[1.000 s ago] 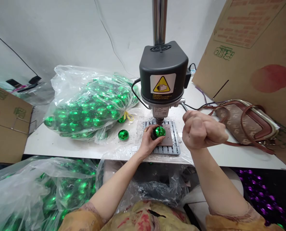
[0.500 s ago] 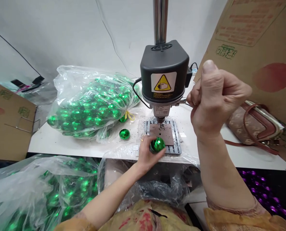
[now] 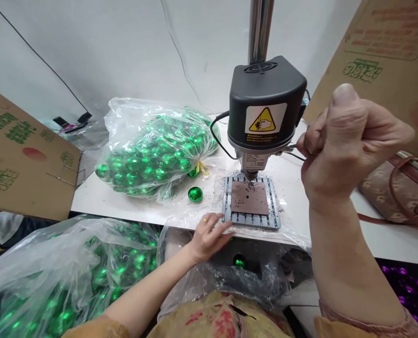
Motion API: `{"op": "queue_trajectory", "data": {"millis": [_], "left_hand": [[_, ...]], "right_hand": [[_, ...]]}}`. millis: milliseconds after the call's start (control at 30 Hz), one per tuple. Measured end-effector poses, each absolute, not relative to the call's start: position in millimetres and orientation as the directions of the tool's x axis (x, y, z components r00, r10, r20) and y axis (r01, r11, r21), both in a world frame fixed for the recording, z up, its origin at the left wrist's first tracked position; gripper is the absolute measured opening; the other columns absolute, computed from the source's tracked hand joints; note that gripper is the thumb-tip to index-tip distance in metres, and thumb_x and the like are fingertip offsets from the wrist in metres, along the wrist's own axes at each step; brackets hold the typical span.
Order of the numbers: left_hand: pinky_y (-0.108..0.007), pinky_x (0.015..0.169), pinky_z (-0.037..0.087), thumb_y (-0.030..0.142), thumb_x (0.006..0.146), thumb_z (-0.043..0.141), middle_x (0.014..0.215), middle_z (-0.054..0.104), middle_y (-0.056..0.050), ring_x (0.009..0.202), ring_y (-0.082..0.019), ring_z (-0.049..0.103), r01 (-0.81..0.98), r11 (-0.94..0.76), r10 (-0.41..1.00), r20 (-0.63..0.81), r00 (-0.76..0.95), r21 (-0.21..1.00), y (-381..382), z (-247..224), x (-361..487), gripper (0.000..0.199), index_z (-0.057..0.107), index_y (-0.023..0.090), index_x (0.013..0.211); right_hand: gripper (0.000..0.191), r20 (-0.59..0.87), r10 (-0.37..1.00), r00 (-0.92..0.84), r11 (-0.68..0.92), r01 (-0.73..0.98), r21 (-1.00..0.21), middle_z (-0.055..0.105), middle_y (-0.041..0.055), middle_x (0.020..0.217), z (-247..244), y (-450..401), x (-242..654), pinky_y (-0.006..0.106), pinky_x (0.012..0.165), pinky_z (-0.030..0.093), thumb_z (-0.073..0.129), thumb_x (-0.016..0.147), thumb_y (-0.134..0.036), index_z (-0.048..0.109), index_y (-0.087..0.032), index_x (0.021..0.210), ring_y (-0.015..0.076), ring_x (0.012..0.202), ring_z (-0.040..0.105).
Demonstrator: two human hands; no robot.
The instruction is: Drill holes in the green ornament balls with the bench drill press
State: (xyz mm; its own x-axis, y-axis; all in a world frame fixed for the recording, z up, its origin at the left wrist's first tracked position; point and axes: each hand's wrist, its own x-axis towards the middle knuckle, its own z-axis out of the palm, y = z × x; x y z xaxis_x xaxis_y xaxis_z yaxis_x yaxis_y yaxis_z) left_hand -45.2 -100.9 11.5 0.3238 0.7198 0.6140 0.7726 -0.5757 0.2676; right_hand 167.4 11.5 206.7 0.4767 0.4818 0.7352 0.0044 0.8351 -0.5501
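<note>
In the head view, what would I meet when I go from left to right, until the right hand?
Cardboard box, clear bag of green balls, drill, right hand.

One head-worn view looks forward and down, close over the table (image 3: pixel 378 239), facing the wall (image 3: pixel 124 51).

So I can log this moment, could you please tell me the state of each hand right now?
Left hand: open, nothing visible in it, near the front edge of the table.
Right hand: closed around the lever of the drill press.
</note>
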Motion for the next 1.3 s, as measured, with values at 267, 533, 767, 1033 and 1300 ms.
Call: {"op": "queue_trajectory", "data": {"millis": [267, 533, 767, 1033, 1300], "left_hand": [[-0.044, 0.090, 0.047, 0.021, 0.078, 0.073, 0.103, 0.063, -0.012, 0.103, -0.032, 0.058, 0.935, 0.121, 0.960, 0.200, -0.196, 0.333, -30.1, 51.5, -90.7, 0.030, 0.069, 0.020, 0.108], [-0.029, 0.081, 0.051, 0.039, 0.079, 0.071, 0.104, 0.066, -0.002, 0.086, -0.014, 0.065, -0.218, 0.019, 0.995, -0.040, -0.092, 0.976, -25.3, 52.3, -38.2, 0.045, 0.057, 0.025, 0.119], [-0.032, 0.081, 0.054, 0.045, 0.077, 0.077, 0.104, 0.068, -0.001, 0.088, -0.016, 0.068, -0.472, 0.075, 0.991, -0.116, -0.059, 0.878, -12.8, 40.9, -11.1, 0.055, 0.053, 0.027, 0.122], [-0.026, 0.086, 0.049, 0.044, 0.075, 0.082, 0.099, 0.072, -0.003, 0.092, -0.014, 0.066, -0.227, -0.072, 0.994, 0.051, -0.095, 0.971, -3.5, 28.6, -0.5, 0.049, 0.063, 0.021, 0.114], [-0.029, 0.090, 0.050, 0.045, 0.077, 0.080, 0.111, 0.070, -0.006, 0.103, -0.018, 0.066, -0.069, -0.108, 0.994, 0.110, 0.027, 0.992, 3.3, 14.2, 5.0, 0.049, 0.060, 0.022, 0.116]], "right_hand": [[0.047, 0.739, 0.460, 0.492, 0.841, 0.025, -0.540, 0.032, -0.0055, 0.041, 206.9, 12.2, 165.9, 0.029, 0.044, 0.020, 0.058, 0.089, -0.030, 0.038, -0.019, 0.048, 0.0055, 0.038, 0.030], [0.047, 0.746, 0.460, 0.481, 0.844, 0.025, -0.536, 0.033, -0.0052, 0.043, 205.7, 12.0, 166.3, 0.029, 0.046, 0.020, 0.057, 0.089, -0.031, 0.037, -0.019, 0.048, 0.0054, 0.040, 0.032], [0.045, 0.753, 0.466, 0.464, 0.844, 0.022, -0.536, 0.033, -0.0054, 0.044, 205.4, 9.5, 167.9, 0.029, 0.048, 0.022, 0.058, 0.089, -0.029, 0.040, -0.018, 0.048, 0.0044, 0.042, 0.033], [0.047, 0.749, 0.473, 0.464, 0.832, 0.045, -0.553, 0.029, -0.0047, 0.045, 205.1, 9.5, 166.5, 0.030, 0.046, 0.023, 0.057, 0.090, -0.032, 0.037, -0.021, 0.049, 0.0057, 0.041, 0.032], [0.049, 0.750, 0.482, 0.453, 0.834, 0.023, -0.551, 0.028, -0.0040, 0.046, 202.3, 12.7, 167.3, 0.033, 0.048, 0.021, 0.057, 0.089, -0.038, 0.034, -0.021, 0.050, 0.0075, 0.043, 0.030]]}}
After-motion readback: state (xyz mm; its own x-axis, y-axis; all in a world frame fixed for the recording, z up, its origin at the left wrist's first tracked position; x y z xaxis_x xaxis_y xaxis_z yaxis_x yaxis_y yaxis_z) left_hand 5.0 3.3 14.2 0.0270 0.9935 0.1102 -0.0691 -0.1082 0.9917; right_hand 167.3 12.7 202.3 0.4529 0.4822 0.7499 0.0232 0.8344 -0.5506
